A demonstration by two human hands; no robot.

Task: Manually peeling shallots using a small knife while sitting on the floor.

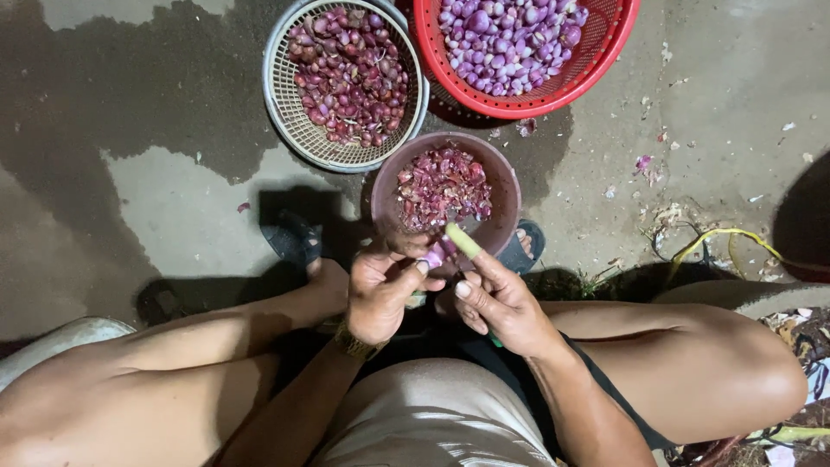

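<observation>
My left hand (380, 290) pinches a small purple shallot (435, 255) between thumb and fingers, just over the near rim of a brown bowl (506, 186) filled with reddish shallot skins. My right hand (501, 303) grips a small knife with a green handle (462, 240); its tip points up towards the shallot, and the blade is mostly hidden by the fingers. Both hands meet above my knees, almost touching.
A grey woven basket (285, 95) of unpeeled dark red shallots sits at the upper left. A red plastic basket (605, 43) of peeled pale purple shallots sits at the upper right. Wet concrete floor, loose skins, sandalled feet and a yellow cord (726, 235) lie around.
</observation>
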